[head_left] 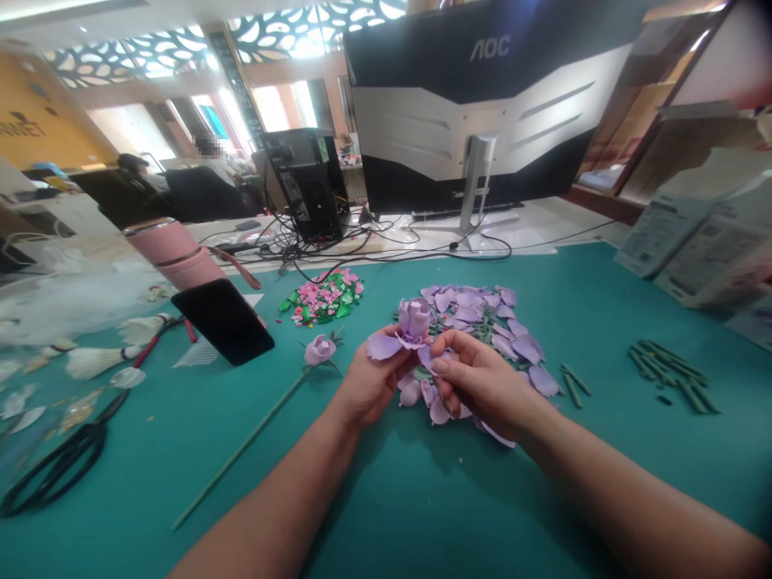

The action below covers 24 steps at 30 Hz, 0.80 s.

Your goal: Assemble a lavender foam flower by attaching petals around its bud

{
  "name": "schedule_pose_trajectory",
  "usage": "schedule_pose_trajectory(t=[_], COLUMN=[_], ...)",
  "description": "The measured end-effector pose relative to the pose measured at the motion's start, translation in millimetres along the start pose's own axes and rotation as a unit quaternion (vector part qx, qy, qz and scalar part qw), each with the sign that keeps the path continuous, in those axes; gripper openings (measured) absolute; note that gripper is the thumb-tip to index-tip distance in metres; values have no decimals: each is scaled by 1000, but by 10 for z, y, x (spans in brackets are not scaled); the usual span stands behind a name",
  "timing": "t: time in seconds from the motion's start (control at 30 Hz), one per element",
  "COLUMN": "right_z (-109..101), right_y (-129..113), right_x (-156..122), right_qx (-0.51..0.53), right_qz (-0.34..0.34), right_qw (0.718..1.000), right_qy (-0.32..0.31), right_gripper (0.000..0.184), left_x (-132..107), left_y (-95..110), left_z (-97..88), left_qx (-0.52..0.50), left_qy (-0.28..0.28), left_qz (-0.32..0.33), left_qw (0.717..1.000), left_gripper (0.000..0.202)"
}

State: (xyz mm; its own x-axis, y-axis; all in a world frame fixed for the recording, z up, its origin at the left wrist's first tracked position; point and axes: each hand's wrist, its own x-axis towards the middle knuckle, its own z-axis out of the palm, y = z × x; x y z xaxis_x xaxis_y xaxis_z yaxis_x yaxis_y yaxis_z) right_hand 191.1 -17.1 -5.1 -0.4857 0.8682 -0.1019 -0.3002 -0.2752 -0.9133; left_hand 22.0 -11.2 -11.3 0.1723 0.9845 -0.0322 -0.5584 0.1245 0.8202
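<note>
A purple toy flower (414,319) with a closed bud centre and spread lower petals is held up over the mat by my left hand (372,384). The fingers of my left hand are closed around its base. My right hand (476,371) pinches a purple petal (425,359) at the flower's lower right side. Behind and below both hands lies a heap of loose purple petals (469,299), partly hidden by them. To the left, a finished-looking purple rose (319,349) on a long green stem (241,449) rests on the mat.
Green stem pieces (667,366) lie at the right. Pink and green small parts (326,297) are piled at the back. On the left are a phone (223,322) leaning on a pink bottle (174,253), black-handled scissors (66,466) and shuttlecocks (100,360). A monitor (416,145) stands behind.
</note>
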Motion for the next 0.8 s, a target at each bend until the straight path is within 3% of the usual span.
schedule_pose_trajectory(t=[0.8], right_z=[5], right_y=[14], right_x=[-10], right_qx=[13], right_qz=[10], right_qw=[1000], right_qy=[-10], right_gripper=[33], left_x=[-1], left_y=[1], left_z=[-27], left_qx=[36], left_qy=[-4], left_qz=[3], left_qw=[999], left_gripper=[41])
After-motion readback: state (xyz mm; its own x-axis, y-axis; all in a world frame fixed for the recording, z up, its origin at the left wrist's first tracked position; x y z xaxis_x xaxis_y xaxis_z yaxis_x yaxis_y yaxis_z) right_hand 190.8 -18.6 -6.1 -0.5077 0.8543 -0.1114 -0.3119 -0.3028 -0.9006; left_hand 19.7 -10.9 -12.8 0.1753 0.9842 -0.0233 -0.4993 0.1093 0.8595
